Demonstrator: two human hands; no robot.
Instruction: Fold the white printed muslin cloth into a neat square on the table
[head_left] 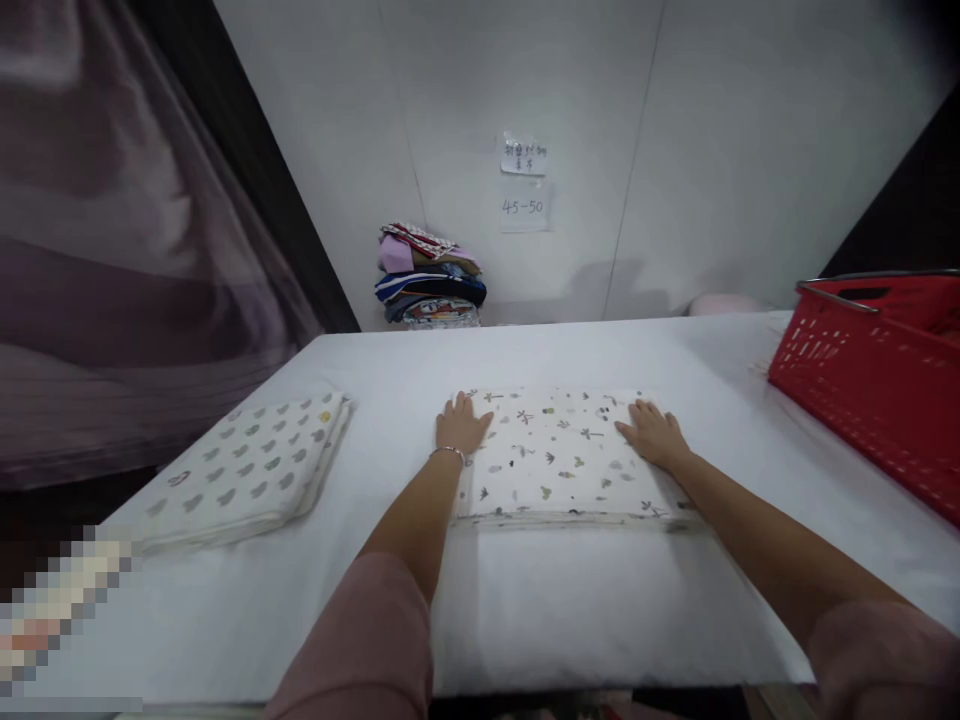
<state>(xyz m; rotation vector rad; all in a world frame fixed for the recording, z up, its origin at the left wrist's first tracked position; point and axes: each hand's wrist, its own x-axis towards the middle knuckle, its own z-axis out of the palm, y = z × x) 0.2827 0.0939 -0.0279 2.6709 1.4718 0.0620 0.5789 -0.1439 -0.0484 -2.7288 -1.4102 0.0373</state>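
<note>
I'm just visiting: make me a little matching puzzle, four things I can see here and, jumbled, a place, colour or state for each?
1. Left hand
2. Palm-print cloth
3. Basket
4. Fabric pile

A. Partly under the right hand
B. Beyond the table
C. Wearing a bracelet
D. Red

Pairs: 1-C, 2-A, 3-D, 4-B

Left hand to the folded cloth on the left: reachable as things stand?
Probably yes: the left hand rests open at the edge of the centre cloth, and only white tabletop shows between it and the left-side cloth.
</note>
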